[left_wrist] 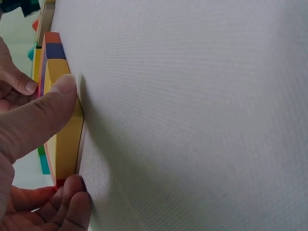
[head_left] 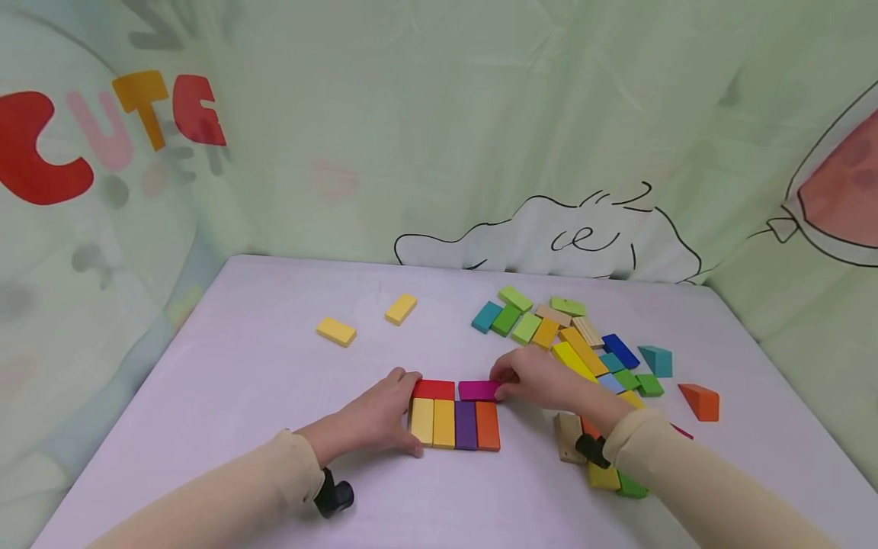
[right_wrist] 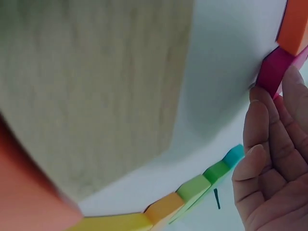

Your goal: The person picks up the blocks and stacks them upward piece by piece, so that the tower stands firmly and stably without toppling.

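From the head view, the magenta block sits at the upper right of a neat flat layout, its right end pinched between the thumb and fingers of the right hand. Its long axis runs left-right, in line with the red block but with a slim gap between, and crosswise to the cream block, yellow block, purple block and orange block lined up just below. IMO that gap is what it all hinges on: magenta lies left of the right fingers, red's past it, and the right hand is clearly nearer. The left hand hooks round the left edge, thumb by cream's near corner, fingers at red's outer end.

Left wrist view: same hold up close, with fingertips bunched by a sliver of red. Blocks are smooth, crisp-edged little bars; the surface has a fine woven texture.

Right wrist view: thumb on one side of magenta, fingers on the other, the rest loosely curled. A wood block with bare grain looms blurry up front.
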Tool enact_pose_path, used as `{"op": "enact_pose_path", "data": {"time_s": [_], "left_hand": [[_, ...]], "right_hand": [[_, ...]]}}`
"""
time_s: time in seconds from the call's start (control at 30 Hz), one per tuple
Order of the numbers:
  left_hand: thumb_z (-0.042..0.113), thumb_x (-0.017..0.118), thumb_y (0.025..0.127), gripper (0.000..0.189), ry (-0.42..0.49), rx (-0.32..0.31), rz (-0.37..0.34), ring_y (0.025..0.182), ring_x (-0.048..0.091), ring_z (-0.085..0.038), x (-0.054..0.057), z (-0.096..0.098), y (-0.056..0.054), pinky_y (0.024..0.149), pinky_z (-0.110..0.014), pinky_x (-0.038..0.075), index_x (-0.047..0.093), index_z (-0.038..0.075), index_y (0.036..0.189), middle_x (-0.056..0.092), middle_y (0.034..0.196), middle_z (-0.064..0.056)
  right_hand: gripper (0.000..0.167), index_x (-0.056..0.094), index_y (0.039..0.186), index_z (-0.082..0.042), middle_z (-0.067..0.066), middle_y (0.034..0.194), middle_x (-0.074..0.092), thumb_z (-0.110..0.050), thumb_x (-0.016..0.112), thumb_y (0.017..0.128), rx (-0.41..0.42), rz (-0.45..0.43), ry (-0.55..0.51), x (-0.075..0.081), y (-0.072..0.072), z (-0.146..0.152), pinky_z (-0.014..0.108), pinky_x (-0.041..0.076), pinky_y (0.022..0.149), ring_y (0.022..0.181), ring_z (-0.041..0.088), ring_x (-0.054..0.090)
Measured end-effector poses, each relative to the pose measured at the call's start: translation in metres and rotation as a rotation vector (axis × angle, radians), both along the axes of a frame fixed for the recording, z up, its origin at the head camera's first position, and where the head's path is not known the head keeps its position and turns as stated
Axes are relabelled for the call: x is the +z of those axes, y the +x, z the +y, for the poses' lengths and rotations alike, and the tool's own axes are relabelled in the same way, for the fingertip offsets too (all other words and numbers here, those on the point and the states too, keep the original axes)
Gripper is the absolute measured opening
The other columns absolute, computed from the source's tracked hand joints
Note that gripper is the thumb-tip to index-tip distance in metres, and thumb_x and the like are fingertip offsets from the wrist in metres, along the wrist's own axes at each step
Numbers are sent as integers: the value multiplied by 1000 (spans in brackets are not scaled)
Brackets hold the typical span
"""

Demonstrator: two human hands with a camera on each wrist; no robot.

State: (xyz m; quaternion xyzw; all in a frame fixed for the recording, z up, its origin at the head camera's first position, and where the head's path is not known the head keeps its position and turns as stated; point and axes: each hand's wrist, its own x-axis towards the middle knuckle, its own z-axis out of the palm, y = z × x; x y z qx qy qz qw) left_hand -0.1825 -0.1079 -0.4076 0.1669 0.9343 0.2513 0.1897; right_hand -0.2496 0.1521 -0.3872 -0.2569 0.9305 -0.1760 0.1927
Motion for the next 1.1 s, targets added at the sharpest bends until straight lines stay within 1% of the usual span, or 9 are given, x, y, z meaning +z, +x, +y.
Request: {"op": "enact_pose_path", "data": {"time_s": [0.2, 0.47, 0.67, 0.8, 0.87, 0.97, 1.03, 1.1], "left_hand": [[31, 94, 72, 99, 1, 5, -3, 117, 58, -22, 0, 1, 1, 108, -41, 53, 42, -1, 150, 54, 133, -15], [31, 94, 72, 99, -1, 5, -4, 116, 58, -22, 0, 1, 0, 108, -40, 52, 41, -1, 150, 54, 133, -14], [30, 94, 72, 99, 1, 4, -4, 116, 57, -22, 2, 2, 1, 108, -41, 52, 42, -1, 149, 54, 132, -14], [29, 94, 72, 98, -2, 6, -13, 116, 57, -22, 3, 2, 1, 108, -41, 52, 42, -2, 149, 54, 132, -15], [30, 94, 72, 99, -5, 9, -16, 117, 57, -23, 3, 2, 2, 109, -41, 52, 42, -2, 149, 54, 133, -15], [30, 94, 72, 99, -9, 14, -16, 120, 57, -24, 2, 2, 2, 110, -42, 51, 42, -1, 149, 54, 135, -15], [31, 94, 72, 98, -9, 13, -11, 121, 57, -24, 2, 2, 2, 110, -42, 51, 42, -1, 149, 54, 135, -15], [30, 94, 71, 98, -6, 12, -9, 122, 57, -25, 2, 1, 2, 109, -43, 52, 43, -2, 148, 54, 135, -16]], "right_hand": [[22, 75, 112, -6, 0, 95, 74, -13, 77, 91, -6, -27, -27, -2, 4, -2, 31, 60, 83, 88, 12, 64], [21, 75, 112, -5, 1, 96, 75, -12, 76, 92, 16, -10, -24, -3, 3, -3, 30, 61, 83, 88, 12, 64], [20, 75, 111, -5, 1, 94, 74, -11, 76, 92, 10, -8, -25, -2, 5, -3, 29, 61, 82, 87, 12, 64], [22, 74, 113, -4, 1, 95, 74, -11, 75, 93, 3, -5, -32, 1, 5, 0, 27, 60, 80, 86, 11, 64], [24, 73, 116, -3, 1, 94, 74, -12, 74, 93, -15, 13, -40, 5, 2, 5, 27, 60, 78, 86, 11, 64], [26, 71, 118, 1, 5, 93, 73, -9, 73, 93, -59, 95, -35, 11, -10, 20, 31, 60, 77, 84, 15, 64], [27, 69, 119, 4, 8, 95, 72, -6, 72, 94, -94, 151, 3, 13, -19, 34, 35, 60, 79, 85, 19, 64], [29, 67, 121, 6, 13, 99, 72, -4, 72, 94, -122, 184, 60, 14, -28, 46, 41, 60, 83, 88, 24, 64]]}}
